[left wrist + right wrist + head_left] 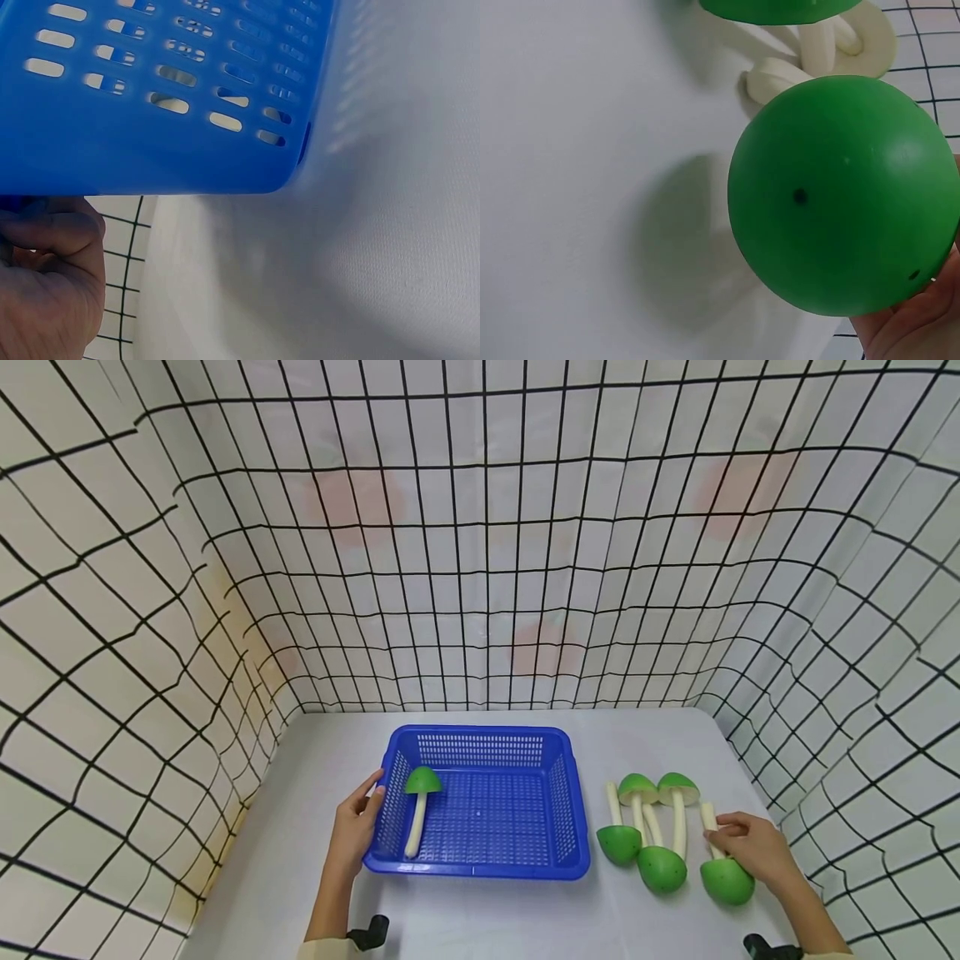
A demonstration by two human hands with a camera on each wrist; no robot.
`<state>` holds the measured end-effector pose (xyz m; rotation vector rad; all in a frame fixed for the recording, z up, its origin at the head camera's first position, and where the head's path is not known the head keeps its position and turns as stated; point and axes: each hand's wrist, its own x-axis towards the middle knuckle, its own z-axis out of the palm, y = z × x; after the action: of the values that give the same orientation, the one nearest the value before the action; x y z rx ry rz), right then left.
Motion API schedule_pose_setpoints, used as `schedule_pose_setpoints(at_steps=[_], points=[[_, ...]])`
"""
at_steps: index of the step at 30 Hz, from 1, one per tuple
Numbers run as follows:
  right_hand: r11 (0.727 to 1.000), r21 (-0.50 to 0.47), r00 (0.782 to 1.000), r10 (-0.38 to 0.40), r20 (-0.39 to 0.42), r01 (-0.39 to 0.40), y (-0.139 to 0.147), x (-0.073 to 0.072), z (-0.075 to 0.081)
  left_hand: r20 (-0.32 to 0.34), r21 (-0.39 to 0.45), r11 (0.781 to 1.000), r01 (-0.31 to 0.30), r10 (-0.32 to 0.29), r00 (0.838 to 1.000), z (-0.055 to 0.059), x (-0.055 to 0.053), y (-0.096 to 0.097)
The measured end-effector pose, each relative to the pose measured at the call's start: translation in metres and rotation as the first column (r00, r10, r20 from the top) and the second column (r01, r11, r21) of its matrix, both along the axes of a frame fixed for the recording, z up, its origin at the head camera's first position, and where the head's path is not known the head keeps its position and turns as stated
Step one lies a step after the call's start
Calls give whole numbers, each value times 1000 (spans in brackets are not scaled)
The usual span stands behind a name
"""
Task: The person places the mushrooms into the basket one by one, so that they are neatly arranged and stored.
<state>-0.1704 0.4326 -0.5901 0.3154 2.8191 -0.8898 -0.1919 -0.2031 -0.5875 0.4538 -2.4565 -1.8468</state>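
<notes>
My left hand [352, 828] holds the left rim of a blue plastic basket [474, 871], its fingers curled at the edge in the left wrist view. One toy mushroom [423, 780] with a green cap and pale stem lies inside, along the basket's left side. Off to the right, my right hand [756, 850] pinches the stem of another green-capped toy mushroom [727, 882], whose cap points toward me. Dark-spotted and round, this cap fills much of the right wrist view and hides part of the fingers.
Several more toy mushrooms [662, 869] lie in a cluster between the basket and my right hand, caps facing both ways. A white-covered table [480, 918] carries everything. Black grid netting [486, 568] stands at the back and both sides.
</notes>
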Motion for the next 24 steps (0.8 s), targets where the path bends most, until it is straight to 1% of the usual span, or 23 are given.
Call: schedule_pose_setpoints(at_steps=[4, 10, 18, 24], points=[[1000, 1, 999, 3, -33, -3, -1, 1, 3, -1, -7, 1000, 6, -6, 1000, 0, 0, -1], [1000, -6, 998, -1, -56, 0, -5, 0, 10, -2, -13, 1000, 4, -4, 1000, 1, 0, -2], [1000, -18, 996, 4, -86, -6, -11, -1, 13, -1, -20, 1000, 1, -1, 1000, 2, 0, 0], [999, -45, 992, -2, -126, -4, -21, -4, 22, -1, -12, 1000, 3, -3, 1000, 2, 1, 0]])
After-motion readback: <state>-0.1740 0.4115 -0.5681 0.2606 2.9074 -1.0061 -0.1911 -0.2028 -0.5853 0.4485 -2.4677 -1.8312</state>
